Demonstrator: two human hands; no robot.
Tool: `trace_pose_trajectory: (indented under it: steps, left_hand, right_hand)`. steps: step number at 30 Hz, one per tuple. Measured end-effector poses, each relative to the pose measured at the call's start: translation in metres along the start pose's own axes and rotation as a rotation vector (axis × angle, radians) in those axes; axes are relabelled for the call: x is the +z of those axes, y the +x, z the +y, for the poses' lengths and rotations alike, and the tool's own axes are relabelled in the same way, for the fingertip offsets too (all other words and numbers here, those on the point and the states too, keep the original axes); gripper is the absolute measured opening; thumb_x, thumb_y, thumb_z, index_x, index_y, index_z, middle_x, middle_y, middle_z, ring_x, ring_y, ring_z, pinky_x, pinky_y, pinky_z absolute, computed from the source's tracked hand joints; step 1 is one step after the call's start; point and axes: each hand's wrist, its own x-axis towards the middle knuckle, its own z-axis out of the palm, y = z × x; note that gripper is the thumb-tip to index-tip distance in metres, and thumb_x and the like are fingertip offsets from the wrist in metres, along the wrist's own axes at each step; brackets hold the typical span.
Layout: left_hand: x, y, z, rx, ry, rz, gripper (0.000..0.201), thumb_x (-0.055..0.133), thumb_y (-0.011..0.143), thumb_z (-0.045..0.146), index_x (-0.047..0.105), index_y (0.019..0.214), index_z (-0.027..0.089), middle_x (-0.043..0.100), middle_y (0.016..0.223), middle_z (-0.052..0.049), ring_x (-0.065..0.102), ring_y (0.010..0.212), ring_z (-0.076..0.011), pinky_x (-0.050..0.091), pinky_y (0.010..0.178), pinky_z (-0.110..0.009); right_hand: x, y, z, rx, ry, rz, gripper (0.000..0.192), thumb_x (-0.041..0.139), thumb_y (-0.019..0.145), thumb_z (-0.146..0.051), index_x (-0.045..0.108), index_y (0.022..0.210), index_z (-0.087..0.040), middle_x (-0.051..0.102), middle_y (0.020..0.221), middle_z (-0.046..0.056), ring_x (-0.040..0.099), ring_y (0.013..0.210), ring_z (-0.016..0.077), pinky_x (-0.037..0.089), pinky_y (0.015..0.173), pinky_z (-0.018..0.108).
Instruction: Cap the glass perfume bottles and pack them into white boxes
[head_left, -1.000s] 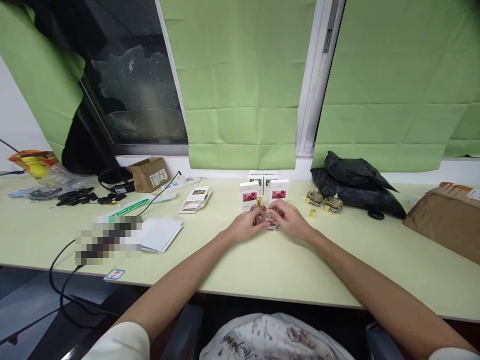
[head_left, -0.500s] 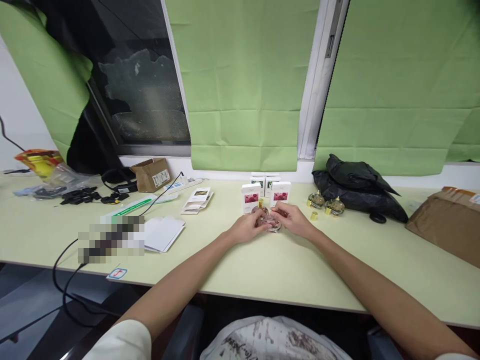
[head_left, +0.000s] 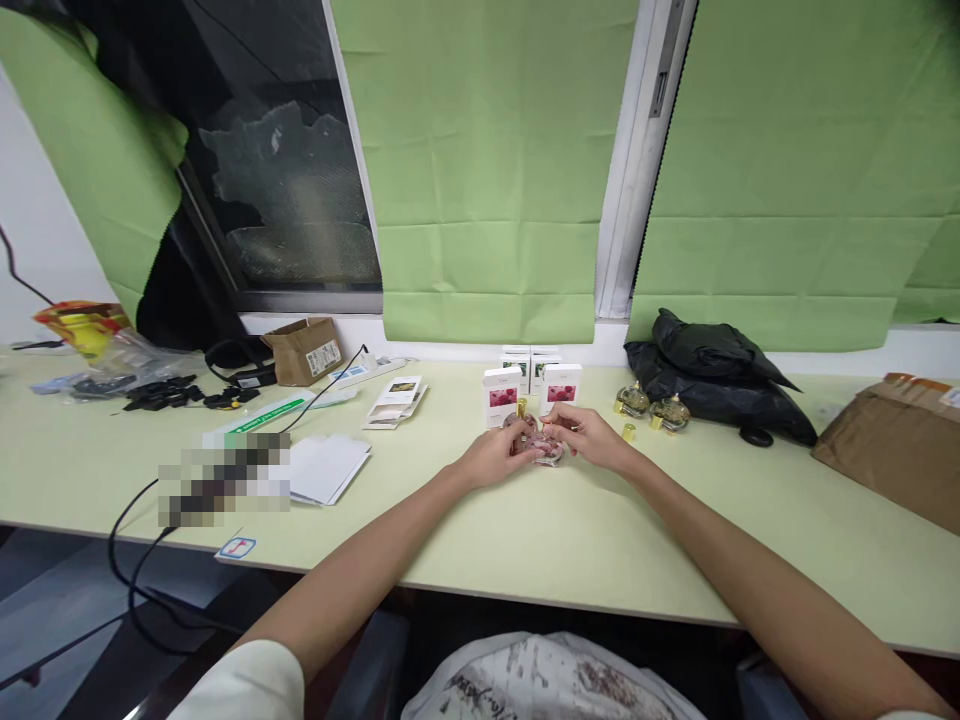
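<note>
Head view: the left hand (head_left: 491, 459) and right hand (head_left: 592, 438) both pinch a small pink bottle (head_left: 541, 441) on the table (head_left: 525, 530), before two white boxes (head_left: 532, 385). Since a second ago only the right fingers have shifted slightly over it; the bottle stays put.

our fingers cover most of the small bottle (head_left: 541, 446) at frame centre; a pixelated patch (head_left: 223, 477) at left hides something.
</note>
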Motion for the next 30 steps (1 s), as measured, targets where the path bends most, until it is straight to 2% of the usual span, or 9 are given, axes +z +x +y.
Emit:
trace_pose_trajectory:
  steps: [5, 9, 13, 19, 22, 27, 30]
  left_hand:
    - [0.0, 0.0, 0.0, 0.007, 0.017, -0.015, 0.045, 0.055, 0.097, 0.063, 0.061, 0.121, 0.025, 0.068, 0.083, -0.001, 0.064, 0.074, -0.0216, 0.043, 0.065, -0.03]
    - [0.0, 0.0, -0.001, 0.001, 0.025, -0.019, 0.047, 0.055, 0.097, 0.065, 0.061, 0.122, 0.025, 0.068, 0.083, -0.001, 0.064, 0.074, -0.0217, 0.042, 0.064, -0.029]
    - [0.001, 0.0, -0.001, 0.006, 0.022, -0.011, 0.045, 0.056, 0.097, 0.064, 0.061, 0.119, 0.025, 0.068, 0.084, -0.001, 0.065, 0.074, -0.0213, 0.043, 0.065, -0.029]
    - [0.0, -0.001, -0.001, 0.015, 0.029, -0.018, 0.045, 0.055, 0.098, 0.064, 0.062, 0.118, 0.025, 0.068, 0.086, -0.002, 0.064, 0.074, -0.0211, 0.042, 0.064, -0.029]
    - [0.001, -0.001, -0.001, 0.015, 0.033, -0.023, 0.044, 0.055, 0.098, 0.064, 0.062, 0.118, 0.025, 0.069, 0.087, -0.002, 0.065, 0.076, -0.0214, 0.043, 0.065, -0.029]
    - [0.002, 0.0, -0.003, 0.004, 0.026, -0.025, 0.046, 0.057, 0.097, 0.063, 0.061, 0.124, 0.025, 0.07, 0.086, -0.001, 0.067, 0.077, -0.0223, 0.044, 0.067, -0.03]
    - [0.002, -0.001, -0.002, 0.004, 0.025, -0.028, 0.049, 0.057, 0.097, 0.062, 0.061, 0.128, 0.025, 0.069, 0.083, -0.001, 0.067, 0.076, -0.0224, 0.044, 0.066, -0.03]
  right_hand:
    - [-0.001, 0.0, -0.009, -0.058, -0.186, 0.019, 0.03, 0.059, 0.1, -0.049, 0.064, 0.088, -0.022, 0.064, 0.076, -0.002, 0.053, 0.066, 0.0142, 0.039, 0.061, 0.026]
    - [0.004, 0.001, -0.007, -0.043, -0.249, 0.07, 0.031, 0.06, 0.099, -0.048, 0.058, 0.082, -0.022, 0.062, 0.07, -0.003, 0.051, 0.064, 0.0141, 0.037, 0.061, 0.026]
    - [0.011, 0.002, 0.001, 0.009, -0.088, 0.102, 0.034, 0.065, 0.095, -0.053, 0.056, 0.082, -0.023, 0.061, 0.069, -0.003, 0.052, 0.063, 0.0146, 0.039, 0.058, 0.026]
    - [0.009, 0.002, 0.01, 0.083, 0.18, 0.029, 0.038, 0.072, 0.089, -0.059, 0.062, 0.093, -0.022, 0.061, 0.071, -0.002, 0.052, 0.057, 0.0131, 0.042, 0.047, 0.024]
    - [0.007, 0.001, 0.013, 0.095, 0.207, 0.019, 0.039, 0.073, 0.089, -0.058, 0.069, 0.101, -0.021, 0.064, 0.077, 0.0, 0.053, 0.057, 0.0126, 0.045, 0.047, 0.025]
    - [0.006, 0.0, 0.014, 0.011, 0.102, 0.084, 0.037, 0.071, 0.091, -0.056, 0.078, 0.107, -0.024, 0.068, 0.108, 0.008, 0.057, 0.065, 0.0132, 0.048, 0.048, 0.026]
    - [0.003, 0.003, 0.012, 0.001, 0.043, 0.068, 0.034, 0.07, 0.093, -0.053, 0.08, 0.109, -0.025, 0.068, 0.113, 0.01, 0.059, 0.067, 0.0145, 0.048, 0.048, 0.027]
